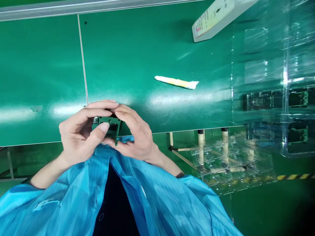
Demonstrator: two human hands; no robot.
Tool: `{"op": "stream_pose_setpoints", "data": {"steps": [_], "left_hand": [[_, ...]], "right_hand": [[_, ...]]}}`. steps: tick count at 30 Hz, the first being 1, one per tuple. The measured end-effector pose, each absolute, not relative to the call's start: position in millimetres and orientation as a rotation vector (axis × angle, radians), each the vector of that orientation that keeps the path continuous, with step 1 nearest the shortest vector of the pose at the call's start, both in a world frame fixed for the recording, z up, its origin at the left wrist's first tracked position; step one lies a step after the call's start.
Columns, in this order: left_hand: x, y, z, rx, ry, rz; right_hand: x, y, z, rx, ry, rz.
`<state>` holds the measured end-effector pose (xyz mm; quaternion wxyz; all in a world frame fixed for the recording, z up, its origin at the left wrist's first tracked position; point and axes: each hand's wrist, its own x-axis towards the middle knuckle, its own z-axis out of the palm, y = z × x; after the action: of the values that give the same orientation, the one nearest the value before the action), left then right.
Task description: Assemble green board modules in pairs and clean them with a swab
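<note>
Both hands meet around a small green circuit board assembly (112, 121), just above the table's near edge. My left hand (82, 131) grips its left side, with the thumb across the front and the fingers curled over the top. On the other side, my right hand (136, 134) holds the assembly with its fingers at the upper edge and its thumb underneath. A narrow green board piece (118, 132) stands out at the right end of the assembly, pointing down. My fingers hide much of the back and left end.
A white-and-yellow wrapped stick (177, 82) lies on the green table (137, 49). A white labelled bottle (211, 21) is at the back. Clear plastic trays (261, 65) with dark parts are at the right. Below the edge are more clear trays (231, 170) and a pipe frame (171, 139).
</note>
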<state>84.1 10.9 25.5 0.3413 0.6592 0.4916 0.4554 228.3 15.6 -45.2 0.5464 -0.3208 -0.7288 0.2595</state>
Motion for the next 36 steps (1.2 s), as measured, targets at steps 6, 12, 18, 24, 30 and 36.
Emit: {"op": "stream_pose_setpoints", "data": {"steps": [6, 12, 18, 24, 30, 36], "left_hand": [[65, 5, 29, 1.885, 1.194, 1.087], [2, -2, 7, 1.858, 1.363, 0.96], [-1, -4, -25, 1.863, 1.609, 0.709], [6, 0, -26, 1.618, 1.442, 0.945], [12, -3, -22, 1.565, 1.341, 1.062], [21, -9, -20, 1.551, 1.373, 1.089]], "right_hand": [[239, 21, -55, -0.551, -1.721, 0.617], [257, 23, -71, -1.041, -1.819, 0.756], [233, 24, -72, -1.082, -1.916, 0.836], [227, 26, -39, -0.967, -2.085, 0.743], [234, 16, -12, -0.92, -2.043, 0.749], [244, 13, 0, -0.886, -2.044, 0.775]]}}
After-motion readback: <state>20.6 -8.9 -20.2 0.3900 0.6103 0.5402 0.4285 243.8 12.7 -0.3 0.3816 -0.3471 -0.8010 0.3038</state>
